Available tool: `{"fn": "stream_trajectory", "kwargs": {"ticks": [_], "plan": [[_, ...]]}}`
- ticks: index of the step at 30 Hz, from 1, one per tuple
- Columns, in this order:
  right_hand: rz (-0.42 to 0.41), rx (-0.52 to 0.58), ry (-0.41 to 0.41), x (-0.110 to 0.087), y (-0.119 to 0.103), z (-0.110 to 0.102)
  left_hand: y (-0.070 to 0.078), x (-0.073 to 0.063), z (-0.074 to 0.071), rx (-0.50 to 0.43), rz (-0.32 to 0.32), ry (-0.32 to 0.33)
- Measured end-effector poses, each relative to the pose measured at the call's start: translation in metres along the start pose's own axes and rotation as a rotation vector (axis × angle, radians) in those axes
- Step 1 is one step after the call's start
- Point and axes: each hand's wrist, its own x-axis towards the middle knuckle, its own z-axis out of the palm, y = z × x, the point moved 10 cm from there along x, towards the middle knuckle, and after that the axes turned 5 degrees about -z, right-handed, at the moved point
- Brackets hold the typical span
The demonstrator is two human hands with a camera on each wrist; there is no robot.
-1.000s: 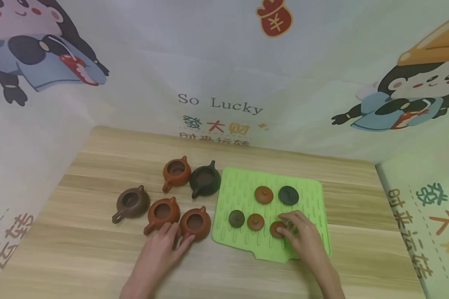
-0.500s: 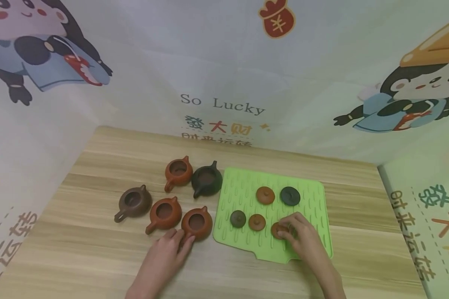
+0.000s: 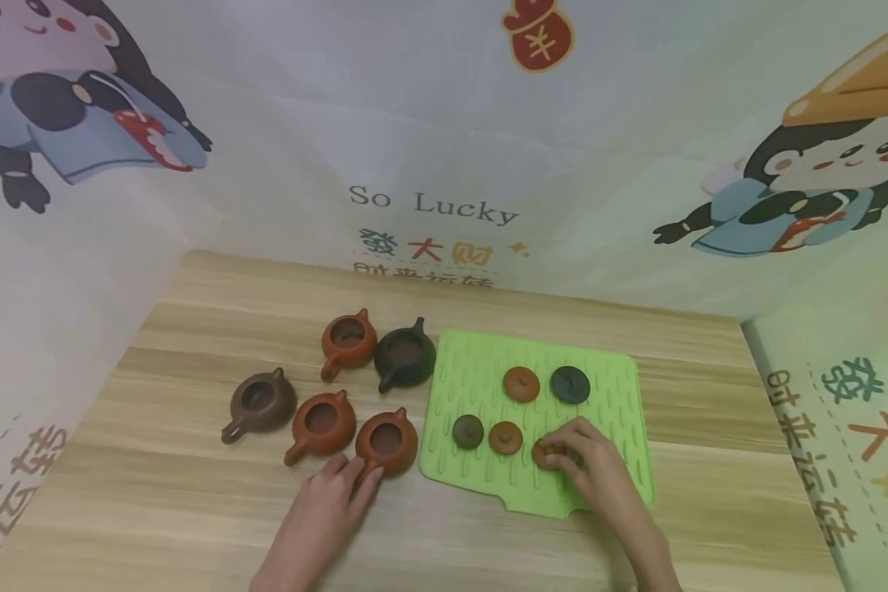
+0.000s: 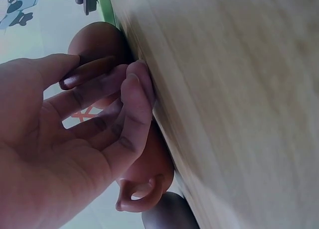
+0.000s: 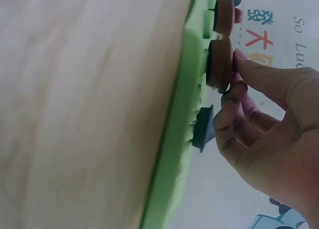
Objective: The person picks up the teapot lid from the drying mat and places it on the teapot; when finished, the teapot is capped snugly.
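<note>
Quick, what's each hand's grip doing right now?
Left grip: closed, holding the handle of the nearest reddish teapot.
Right grip: closed, pinching the rightmost reddish lid.

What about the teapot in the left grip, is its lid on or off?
Off. In the head view, the reddish-brown teapot at the left grip has its round mouth uncovered, with the inside showing.

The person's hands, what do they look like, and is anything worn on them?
The left hand and right hand are ordinary human hands, both bare. No glove, ring, bracelet or sleeve shows on either, and no cables or markings can be made out.
</note>
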Motion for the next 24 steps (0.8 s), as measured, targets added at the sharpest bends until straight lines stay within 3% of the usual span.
{"fn": "stream_trajectory", "kwargs": {"ticks": [6, 11, 17, 24], "plan": [[-0.038, 0.036, 0.024, 0.007, -0.023, -0.006, -0.01, 0.001, 0.014, 0.032, -0.023, -0.023], [-0.103, 0.101, 0.037, 0.019, -0.04, -0.003, -0.009, 0.0, 0.006, 0.01, -0.023, -0.014], [-0.113, 0.161, -0.02, 0.035, -0.056, 0.014, -0.003, 0.001, -0.005, -0.001, -0.016, 0.012], [-0.102, 0.181, -0.062, 0.038, -0.066, 0.031, 0.006, 0.002, -0.002, -0.012, 0.001, 0.015]]}}
